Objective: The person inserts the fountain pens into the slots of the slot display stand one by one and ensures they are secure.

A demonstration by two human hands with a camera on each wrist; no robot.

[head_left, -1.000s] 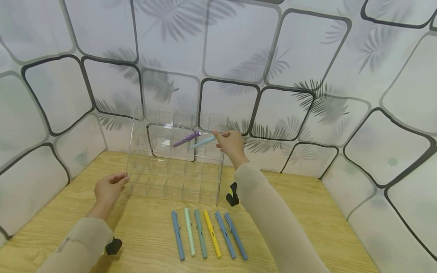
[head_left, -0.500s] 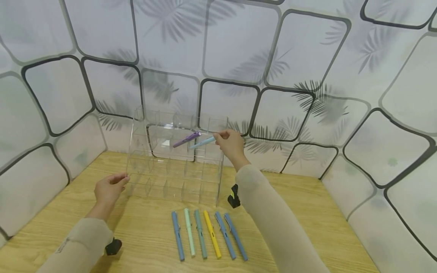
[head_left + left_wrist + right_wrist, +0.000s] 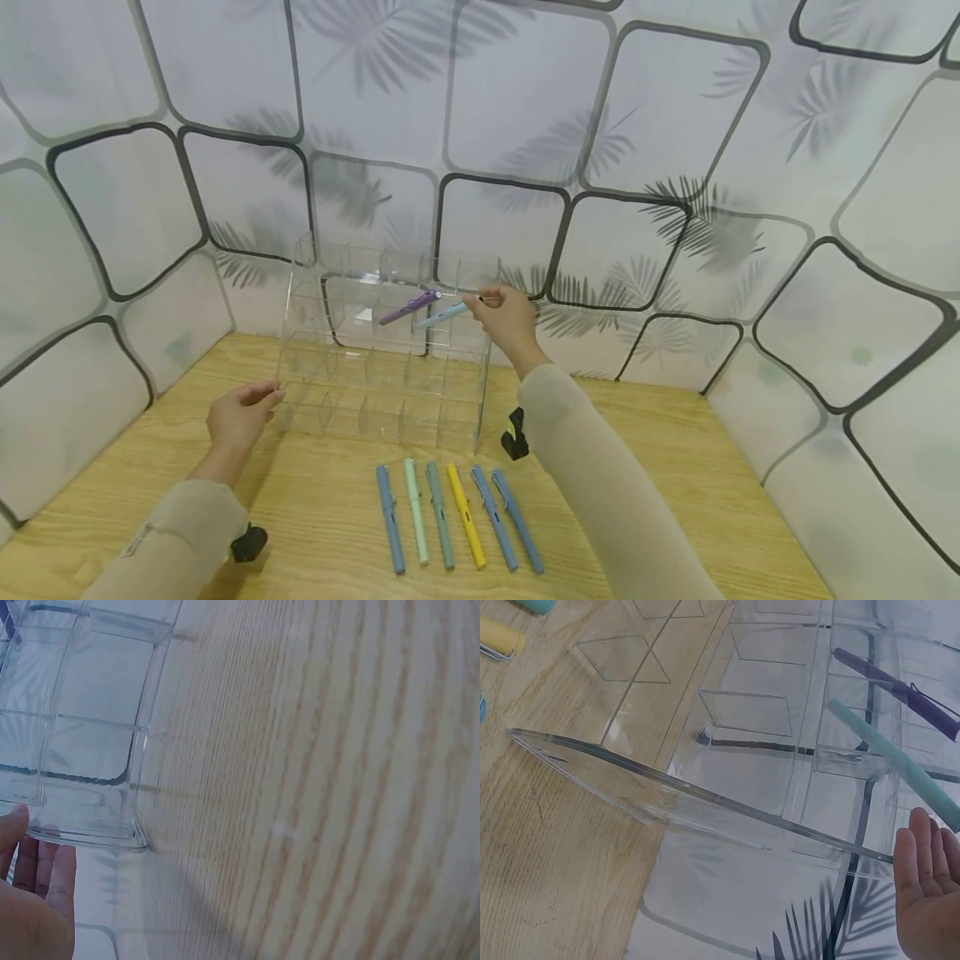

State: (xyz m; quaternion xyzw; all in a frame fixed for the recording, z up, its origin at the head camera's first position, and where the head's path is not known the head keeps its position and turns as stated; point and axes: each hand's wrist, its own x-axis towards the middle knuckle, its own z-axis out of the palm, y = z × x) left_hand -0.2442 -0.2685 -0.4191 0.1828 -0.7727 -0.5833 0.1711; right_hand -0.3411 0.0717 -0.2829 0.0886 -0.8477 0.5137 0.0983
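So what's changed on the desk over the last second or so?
Very little. The fingertips of the right hand have shifted slightly left and down along the light blue pen, which itself has hardly moved. Nothing was visibly taken hold of or let go. The left hand still grips the edge of the clear rack, and the purple pen and row of six pens stayed put.

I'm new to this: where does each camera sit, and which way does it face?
Head: on the head, facing forward and down at the clear plastic compartment rack; left hand, right hand and beige sleeves show.
Left wrist: on that wrist, facing the rack and wooden tabletop; part of the left hand shows.
Right wrist: on that wrist, facing across the rack; part of the right hand shows.
Head and right wrist both show the slim purple pen.
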